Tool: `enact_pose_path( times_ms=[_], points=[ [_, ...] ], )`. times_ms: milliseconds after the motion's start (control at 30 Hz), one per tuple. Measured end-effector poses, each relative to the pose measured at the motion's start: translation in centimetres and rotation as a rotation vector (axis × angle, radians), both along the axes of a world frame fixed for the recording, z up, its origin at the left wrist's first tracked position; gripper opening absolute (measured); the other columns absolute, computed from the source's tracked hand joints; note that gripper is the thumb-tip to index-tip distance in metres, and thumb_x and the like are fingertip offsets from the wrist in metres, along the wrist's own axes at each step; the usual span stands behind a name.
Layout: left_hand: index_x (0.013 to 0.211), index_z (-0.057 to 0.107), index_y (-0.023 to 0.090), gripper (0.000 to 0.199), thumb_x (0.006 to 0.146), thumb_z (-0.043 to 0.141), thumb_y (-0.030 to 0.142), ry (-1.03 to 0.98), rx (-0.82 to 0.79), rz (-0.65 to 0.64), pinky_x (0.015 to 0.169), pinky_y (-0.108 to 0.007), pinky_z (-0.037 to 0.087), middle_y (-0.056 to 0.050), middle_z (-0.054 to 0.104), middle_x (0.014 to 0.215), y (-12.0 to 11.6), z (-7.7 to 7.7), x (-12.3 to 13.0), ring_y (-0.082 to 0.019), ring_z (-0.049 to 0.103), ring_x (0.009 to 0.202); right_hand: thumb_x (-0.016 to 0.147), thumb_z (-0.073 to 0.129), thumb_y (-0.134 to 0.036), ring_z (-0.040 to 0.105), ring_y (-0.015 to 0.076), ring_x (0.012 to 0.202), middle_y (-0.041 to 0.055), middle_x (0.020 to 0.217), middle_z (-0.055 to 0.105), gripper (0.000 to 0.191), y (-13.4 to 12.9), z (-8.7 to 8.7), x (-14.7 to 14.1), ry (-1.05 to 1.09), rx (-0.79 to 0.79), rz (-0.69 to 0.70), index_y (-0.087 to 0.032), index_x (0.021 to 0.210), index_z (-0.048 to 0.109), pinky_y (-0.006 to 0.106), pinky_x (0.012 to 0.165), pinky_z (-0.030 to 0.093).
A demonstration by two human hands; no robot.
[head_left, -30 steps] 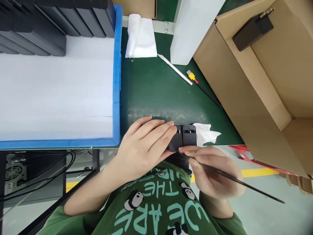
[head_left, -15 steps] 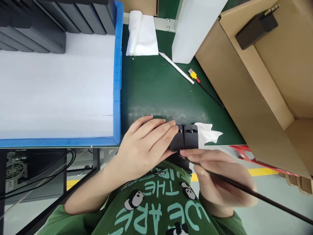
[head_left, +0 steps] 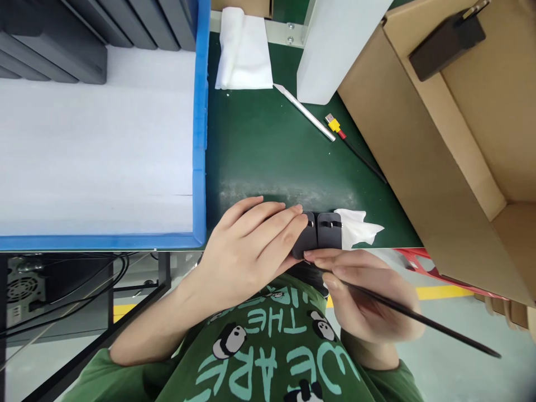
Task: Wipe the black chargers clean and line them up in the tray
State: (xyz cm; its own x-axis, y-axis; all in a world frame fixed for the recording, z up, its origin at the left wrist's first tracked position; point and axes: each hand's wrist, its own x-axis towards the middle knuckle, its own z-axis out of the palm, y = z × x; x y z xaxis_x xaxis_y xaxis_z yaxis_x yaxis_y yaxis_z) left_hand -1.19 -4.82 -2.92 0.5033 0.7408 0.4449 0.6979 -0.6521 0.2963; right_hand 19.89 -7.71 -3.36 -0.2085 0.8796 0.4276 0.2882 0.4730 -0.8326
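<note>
At the table's front edge, my left hand (head_left: 251, 245) lies over a row of black power adapters, fingers closed together along the far side and thumb hidden below. Two of them, a left adapter (head_left: 306, 237) and a right adapter (head_left: 329, 233), show beyond my fingertips with metal pins facing up. My right hand (head_left: 368, 290) pinches a thin dark stick (head_left: 435, 324), whose near end points at the lower edge of the adapters. What its tip touches I cannot make out. A crumpled white cloth (head_left: 359, 228) sits against the right adapter.
A blue-rimmed tray (head_left: 199, 167) at left holds several dark grey blocks (head_left: 79, 50). Farther back are a folded white cloth (head_left: 245, 53), a craft knife (head_left: 305, 113) and a USB cable (head_left: 335, 124). A cardboard box (head_left: 419, 145) with a black adapter (head_left: 446, 44) stands at right.
My right hand has moved slightly left and up with the stick, whose far end now shows inside the view. My left hand keeps its place on the adapters.
</note>
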Motion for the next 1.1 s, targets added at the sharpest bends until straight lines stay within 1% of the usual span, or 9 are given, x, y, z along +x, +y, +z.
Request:
enact_pose_path(
  times_ms=[67, 200, 333, 567, 700, 900, 1100],
  points=[
    [0.119, 0.064, 0.010, 0.030, 0.094, 0.063, 0.026, 0.004, 0.003, -0.003, 0.096, -0.042, 0.053, -0.012, 0.074, 0.120, -0.01, 0.01, -0.01, -0.025, 0.071, 0.104, 0.076, 0.071, 0.003, 0.078, 0.0250, 0.082, 0.0058, 0.093, 0.075, 0.036, 0.12, 0.05, -0.22, 0.044, 0.044, -0.008, -0.017, 0.106, 0.067, 0.039, 0.068, 0.069],
    [0.118, 0.065, 0.007, 0.032, 0.092, 0.066, 0.025, -0.006, 0.007, -0.009, 0.096, -0.043, 0.052, -0.014, 0.074, 0.119, -0.04, 0.00, 0.05, -0.026, 0.070, 0.104, 0.077, 0.072, 0.001, 0.078, 0.0257, 0.082, 0.0058, 0.092, 0.076, 0.033, 0.23, 0.07, -0.44, 0.030, 0.034, -0.026, -0.018, 0.104, 0.068, 0.040, 0.068, 0.069],
    [0.119, 0.065, 0.008, 0.032, 0.092, 0.065, 0.025, -0.012, 0.009, -0.005, 0.095, -0.043, 0.053, -0.014, 0.074, 0.119, -0.06, -0.04, 0.08, -0.026, 0.071, 0.103, 0.078, 0.073, -0.004, 0.078, 0.0258, 0.079, 0.0056, 0.092, 0.077, 0.030, 0.13, -0.01, -0.36, 0.014, 0.028, -0.048, -0.020, 0.102, 0.068, 0.041, 0.068, 0.069],
    [0.119, 0.064, 0.012, 0.028, 0.094, 0.063, 0.025, -0.001, 0.010, 0.004, 0.095, -0.042, 0.054, -0.011, 0.075, 0.119, 0.01, 0.01, 0.04, -0.025, 0.071, 0.103, 0.079, 0.073, -0.003, 0.078, 0.0254, 0.079, 0.0048, 0.090, 0.076, 0.029, 0.20, -0.02, -0.55, 0.027, 0.032, -0.058, -0.020, 0.102, 0.068, 0.041, 0.068, 0.069],
    [0.119, 0.064, 0.011, 0.030, 0.094, 0.064, 0.026, 0.009, 0.007, 0.000, 0.095, -0.042, 0.053, -0.011, 0.074, 0.120, 0.01, 0.00, 0.02, -0.025, 0.071, 0.104, 0.079, 0.072, -0.003, 0.078, 0.0249, 0.079, 0.0045, 0.089, 0.076, 0.027, 0.25, 0.02, -0.58, 0.015, 0.038, -0.066, -0.020, 0.100, 0.067, 0.041, 0.067, 0.069],
    [0.117, 0.065, 0.005, 0.032, 0.092, 0.067, 0.026, -0.006, 0.012, -0.008, 0.093, -0.044, 0.053, -0.013, 0.074, 0.119, 0.02, 0.02, 0.08, -0.027, 0.071, 0.102, 0.080, 0.073, -0.003, 0.078, 0.0246, 0.078, 0.0046, 0.088, 0.075, 0.028, 0.29, 0.08, -0.49, -0.002, 0.041, -0.050, -0.020, 0.101, 0.067, 0.040, 0.065, 0.069],
    [0.119, 0.064, 0.008, 0.030, 0.094, 0.063, 0.025, 0.003, 0.008, -0.001, 0.095, -0.043, 0.053, -0.012, 0.074, 0.120, -0.01, 0.06, 0.04, -0.025, 0.071, 0.104, 0.078, 0.072, 0.000, 0.078, 0.0249, 0.079, 0.0050, 0.089, 0.075, 0.030, 0.22, 0.05, -0.52, 0.037, 0.035, -0.059, -0.019, 0.101, 0.068, 0.040, 0.067, 0.069]
  ],
)
